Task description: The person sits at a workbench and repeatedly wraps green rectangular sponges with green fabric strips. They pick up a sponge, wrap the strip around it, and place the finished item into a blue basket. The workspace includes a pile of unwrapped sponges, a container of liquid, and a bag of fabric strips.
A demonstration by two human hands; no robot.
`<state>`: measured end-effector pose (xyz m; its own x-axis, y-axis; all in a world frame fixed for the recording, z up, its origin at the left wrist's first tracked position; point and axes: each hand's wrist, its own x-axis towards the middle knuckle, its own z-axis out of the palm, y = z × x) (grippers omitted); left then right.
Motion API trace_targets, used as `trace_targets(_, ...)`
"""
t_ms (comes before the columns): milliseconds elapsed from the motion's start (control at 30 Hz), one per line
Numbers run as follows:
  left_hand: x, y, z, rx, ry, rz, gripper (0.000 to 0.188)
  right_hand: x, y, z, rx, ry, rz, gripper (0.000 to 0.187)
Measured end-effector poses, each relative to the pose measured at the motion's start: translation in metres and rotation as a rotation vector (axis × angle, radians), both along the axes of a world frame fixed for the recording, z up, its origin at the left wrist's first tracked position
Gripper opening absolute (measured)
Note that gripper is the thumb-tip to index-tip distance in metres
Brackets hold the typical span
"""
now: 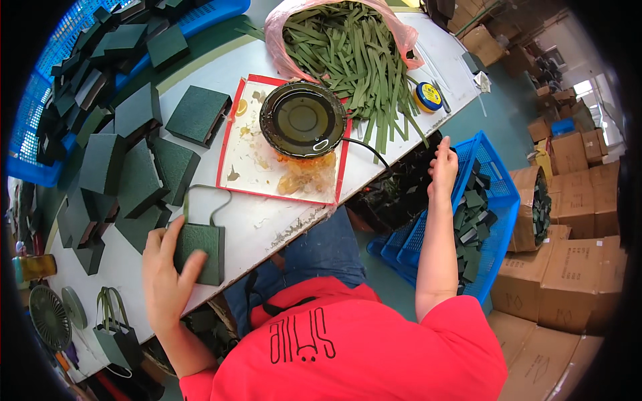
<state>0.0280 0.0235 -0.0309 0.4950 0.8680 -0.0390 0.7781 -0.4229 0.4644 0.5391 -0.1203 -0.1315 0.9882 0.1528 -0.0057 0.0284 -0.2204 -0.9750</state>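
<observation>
My left hand grips the left side of a small dark green box on the white table, the thumb over its face and the other fingers along its edge. From the box's far side rises a thin green ribbon loop. My right hand is raised off the table's right edge, beside a blue crate, fingers loosely stretched and nothing visible in them. Nearest to it on the table are green ribbon strips spilling from a pink plastic bag.
A black round pot with a cord stands on a red-rimmed, glue-stained board. Green boxes crowd the left. Blue crates hold green pieces. A yellow-blue round tin, fan and cartons are around.
</observation>
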Motion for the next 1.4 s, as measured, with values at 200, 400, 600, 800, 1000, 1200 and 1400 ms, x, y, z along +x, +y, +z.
trace_targets(200, -0.002, 0.004, -0.008, -0.012, -0.032, 0.166, 0.027, 0.002, 0.005, -0.005, -0.002, 0.158, 0.194, 0.04)
trace_targets(400, -0.015, 0.0, -0.001, 0.235, -0.427, -0.009, 0.019, -0.02, 0.009, 0.012, 0.287, -0.247, 0.205, 0.015)
trace_targets(600, 0.009, 0.002, 0.016, 0.374, -0.224, -0.277, 0.03, -0.087, 0.016, 0.073, 0.28, -0.672, 0.682, 0.014)
trace_targets(800, 0.029, -0.007, 0.016, 0.048, -0.163, -0.416, 0.033, -0.156, 0.011, 0.086, 0.367, 0.141, 0.996, 0.017)
trace_targets(1000, 0.034, -0.009, 0.011, 0.139, -0.014, -0.382, 0.065, -0.185, 0.03, 0.084, 0.345, 0.309, 0.888, 0.028)
trace_targets(1200, 0.037, -0.01, 0.007, 0.11, 0.122, -0.334, 0.08, -0.174, 0.044, 0.07, 0.352, 0.559, 0.888, 0.021)
trace_targets(1400, 0.035, -0.009, 0.002, 0.071, 0.058, -0.332, 0.08, -0.18, 0.055, 0.072, 0.389, 0.572, 0.897, 0.018)
